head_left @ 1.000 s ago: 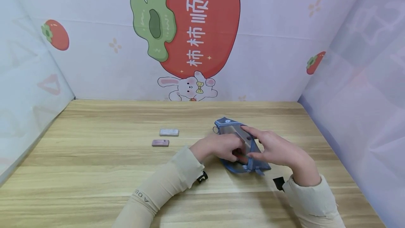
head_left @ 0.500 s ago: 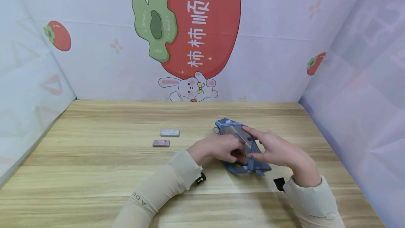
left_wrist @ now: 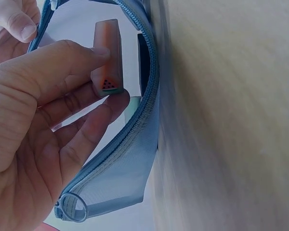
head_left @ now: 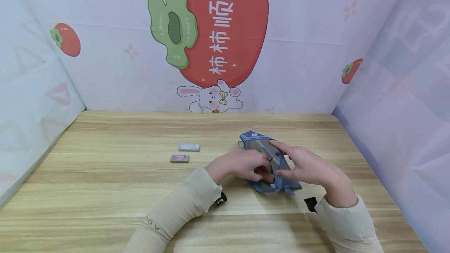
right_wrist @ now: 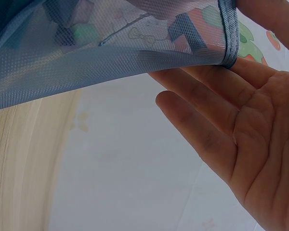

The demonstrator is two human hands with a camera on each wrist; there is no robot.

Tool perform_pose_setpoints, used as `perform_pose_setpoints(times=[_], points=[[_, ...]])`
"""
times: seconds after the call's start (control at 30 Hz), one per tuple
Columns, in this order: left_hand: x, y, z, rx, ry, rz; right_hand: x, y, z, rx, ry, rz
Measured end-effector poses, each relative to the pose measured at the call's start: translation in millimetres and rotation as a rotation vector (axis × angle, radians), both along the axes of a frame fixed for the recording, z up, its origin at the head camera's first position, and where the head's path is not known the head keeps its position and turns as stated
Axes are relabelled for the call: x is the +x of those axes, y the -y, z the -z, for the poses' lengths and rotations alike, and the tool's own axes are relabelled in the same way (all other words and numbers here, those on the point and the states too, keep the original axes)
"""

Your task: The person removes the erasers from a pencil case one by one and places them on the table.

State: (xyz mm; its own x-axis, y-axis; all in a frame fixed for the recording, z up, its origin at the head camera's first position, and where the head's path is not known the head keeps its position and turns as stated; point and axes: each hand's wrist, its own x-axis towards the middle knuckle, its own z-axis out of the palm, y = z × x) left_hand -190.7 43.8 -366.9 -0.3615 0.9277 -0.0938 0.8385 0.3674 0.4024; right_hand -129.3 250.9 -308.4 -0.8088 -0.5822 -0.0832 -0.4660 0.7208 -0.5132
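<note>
Two wrists bend in the head view: my left hand (head_left: 244,164) dips into a blue see-through mesh zip pouch (head_left: 259,144), my right hand (head_left: 308,166) arches at its side. Left wrist view: I pinch an orange oblong block (left_wrist: 111,67) at the pouch's mouth; likely light, firm, best held by its long sides. Right wrist view: thumb and fingers hold the soft rim (right_wrist: 228,31).
</note>
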Motion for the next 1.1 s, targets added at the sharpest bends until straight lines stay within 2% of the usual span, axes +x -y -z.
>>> perform_pose_setpoints(times=[0.47,0.87,1.1], points=[[1.2,8,-2.2,0.029,-0.012,0.010,0.0,1,-0.6,0.018,-0.003,0.011],[1.7,14,-5.3,0.045,0.018,-0.001,-0.4,2,0.2,0.018,-0.004,0.009],[1.1,16,-6.9,0.051,0.004,0.004,-0.8,3,-1.0,0.032,0.002,0.022]])
